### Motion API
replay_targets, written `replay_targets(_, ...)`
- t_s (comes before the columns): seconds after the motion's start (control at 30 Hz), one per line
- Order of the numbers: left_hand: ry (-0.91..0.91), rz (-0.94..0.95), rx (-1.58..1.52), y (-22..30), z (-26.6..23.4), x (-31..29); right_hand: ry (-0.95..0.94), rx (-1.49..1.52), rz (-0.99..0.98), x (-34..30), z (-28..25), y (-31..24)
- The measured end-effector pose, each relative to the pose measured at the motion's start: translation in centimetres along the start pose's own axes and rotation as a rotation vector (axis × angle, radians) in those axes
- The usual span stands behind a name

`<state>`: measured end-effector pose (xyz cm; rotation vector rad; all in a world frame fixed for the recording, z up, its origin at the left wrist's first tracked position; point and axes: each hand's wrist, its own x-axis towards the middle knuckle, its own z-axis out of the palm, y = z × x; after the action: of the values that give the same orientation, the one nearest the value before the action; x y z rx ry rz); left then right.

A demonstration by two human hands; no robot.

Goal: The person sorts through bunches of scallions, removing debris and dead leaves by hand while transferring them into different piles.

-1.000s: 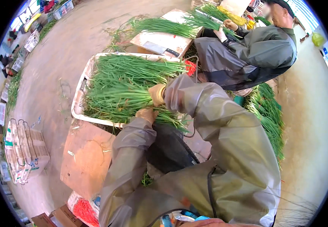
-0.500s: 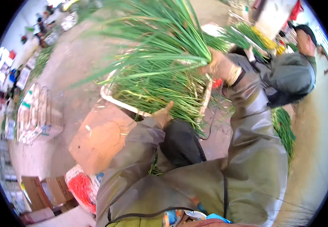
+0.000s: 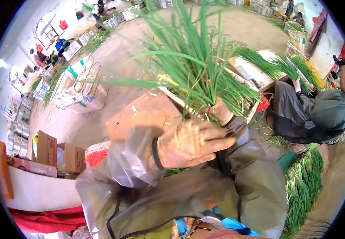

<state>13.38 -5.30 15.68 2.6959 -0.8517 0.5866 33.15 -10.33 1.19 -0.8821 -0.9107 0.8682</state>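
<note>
My right hand [image 3: 221,112], in a tan glove, is closed around the lower ends of a bunch of garlic chives [image 3: 192,59]. The long green leaves fan upward and away from me, blurred by motion. My left hand [image 3: 192,144], gloved too, is just nearer to me than the bunch's base. Its fingers point right, spread and smeared, with nothing seen in them. Behind the bunch stands a pale crate [image 3: 253,111] with more chives [image 3: 238,89] in it; much of the crate is hidden.
A brown cardboard sheet [image 3: 140,113] lies left of the crate. At right, a seated person [image 3: 319,107] handles chives beside a board with a knife [image 3: 252,79]. Bundled chives [image 3: 305,191] lie at lower right. Stacked white crates [image 3: 79,89] and cardboard boxes [image 3: 57,153] stand left.
My right hand has brought the bunch down and closer, its leaves now more upright. My left hand has left the crate's near edge and come up beside the bunch's base. The view has shifted.
</note>
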Motion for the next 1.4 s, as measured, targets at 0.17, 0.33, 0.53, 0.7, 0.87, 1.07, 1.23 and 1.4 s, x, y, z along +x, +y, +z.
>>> replay_targets(0.17, -0.310, -0.114, 0.537, -1.9, -5.9, 3.5, -0.631, -0.525, 0.334, -2.9, 4.0, 2.1)
replay_targets(0.33, -0.864, -0.685, -0.070, -9.1, -0.4, -8.4, -0.829, -0.355, 0.544, -4.9, 3.8, 0.6)
replay_targets(0.53, 0.092, -0.998, -2.125, 1.5, 11.3, -22.2, -0.948, -1.220, 0.290, 0.5, 3.8, -0.6)
replay_targets(0.7, 0.310, -0.945, -2.120, 2.6, 13.6, -21.5, -0.433, -1.693, 0.082, 4.1, 6.4, 4.0)
replay_targets(0.87, 0.843, -1.010, -1.614, -1.7, 11.0, -23.2, 0.071, -0.817, -0.081, 0.2, 10.5, 0.0)
replay_targets(1.07, 1.728, -0.609, -1.906, -9.6, 14.8, -17.5, -0.070, -0.682, 0.323, -3.7, 13.8, 9.0)
replay_targets(1.23, 1.793, -0.326, -1.929, -12.2, 14.7, -16.3, -0.152, -1.544, 0.161, 3.9, 10.7, 4.2)
replay_targets(1.4, 1.709, -0.415, -1.980, -14.0, 11.4, -15.4, -0.651, -1.901, 0.128, 16.3, 16.3, -3.0)
